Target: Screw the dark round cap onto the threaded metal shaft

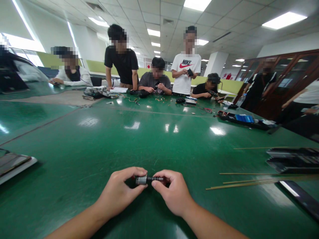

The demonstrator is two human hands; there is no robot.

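A small metal part [142,180], a silvery cylinder with a dark ringed shaft, lies level between my hands above the green table [119,146]. My left hand [119,191] pinches the cylinder end between thumb and fingers. On the other side, my right hand [174,191] has its thumb and curled fingers round the shaft end. The shaft points to the right, and its middle shows between the two hands.
Thin brass-coloured rods [239,182] and a dark phone-like device [299,197] lie at the right, near black trays [294,159]. A white-edged tray [20,169] sits at the left. Across the table, several people handle small items among tools and wires.
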